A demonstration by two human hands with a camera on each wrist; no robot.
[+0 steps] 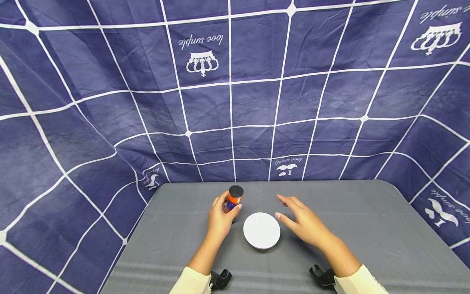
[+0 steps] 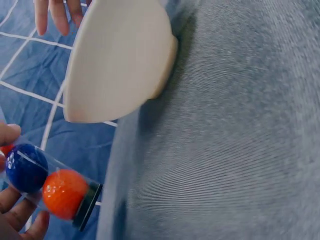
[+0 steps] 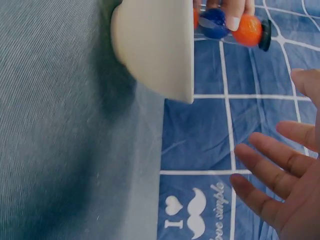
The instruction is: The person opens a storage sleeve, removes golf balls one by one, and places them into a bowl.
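My left hand (image 1: 219, 217) grips a clear tube of balls (image 1: 234, 200) with black ends. Orange and blue balls show through its wall, and in the left wrist view the tube (image 2: 55, 182) lies between thumb and fingers. Just right of it a white bowl (image 1: 262, 230) stands upright on the grey table; its inside looks plain white from above. On the bowl's other side my right hand (image 1: 302, 220) hovers with fingers spread and nothing in them. The right wrist view shows these loose fingers (image 3: 270, 170) apart from the bowl (image 3: 155, 45).
A grey cloth-covered table (image 1: 176, 249) spreads under both hands. Behind it and at both sides hangs a blue curtain (image 1: 257, 102) with white grid lines and printed crowns. Each wrist wears a black strap (image 1: 220, 279).
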